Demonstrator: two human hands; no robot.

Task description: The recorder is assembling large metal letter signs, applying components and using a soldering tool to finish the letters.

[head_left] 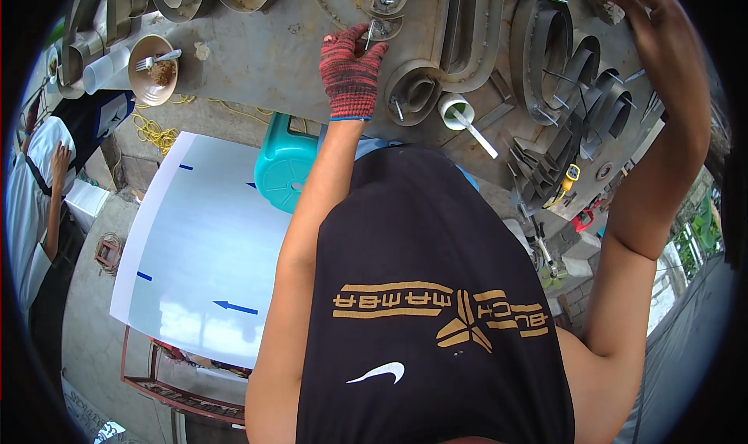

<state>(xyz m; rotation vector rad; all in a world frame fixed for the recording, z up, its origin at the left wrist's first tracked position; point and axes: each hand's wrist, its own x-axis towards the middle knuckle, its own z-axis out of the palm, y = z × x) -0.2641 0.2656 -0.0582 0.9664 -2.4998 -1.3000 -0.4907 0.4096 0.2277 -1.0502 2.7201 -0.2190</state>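
Note:
My left hand (348, 74), in a red-and-black knit glove, reaches over the metal worktable (288, 58). Its thumb and forefinger close around a thin metal rod (370, 35), beside a curved metal strip form (387, 6) with a bolt inside. Bare, my right hand (653, 12) is raised at the upper right, partly cut off by the picture's edge. Its fingers curl beside a tan thing at the top edge that I cannot make out. Below them lies a greyish lump (604, 6). A white cup (456, 111) with a flat stick (475, 132) stands right of my left hand.
Bent metal strip shapes (541, 54) crowd the table's right. A bowl with food and a fork (154, 86) sits at the left edge. Near my left arm are a teal stool (280, 163) and a pale sheet with blue arrows (210, 241). Another person (47, 179) is at far left.

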